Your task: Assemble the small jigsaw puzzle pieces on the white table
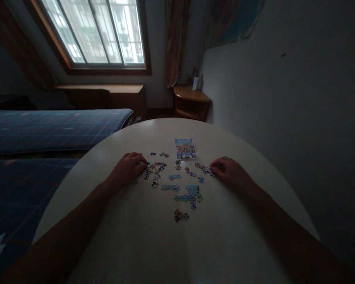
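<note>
Loose jigsaw pieces (158, 167) lie in a cluster left of the middle of a round white table (136, 244). My left hand (130, 167) rests at the cluster's left edge, fingers curled together with a dark jigsaw piece at their tips. On the other side, my right hand (230, 172) pinches at a jigsaw piece (208, 170) at the end of a smaller row. Between the hands sit joined blue sections (192, 193), a narrow joined strip (170, 187) and a small blue piece pair (174, 177). A reddish-brown clump (180, 215) lies nearest me.
A colourful picture sheet (185, 148) lies flat beyond the pieces. A bed with a blue plaid cover (59, 128) stands left of the table, and a white wall (284, 118) is on the right. Behind are a corner shelf (192, 94) and a desk (121, 88) under the window.
</note>
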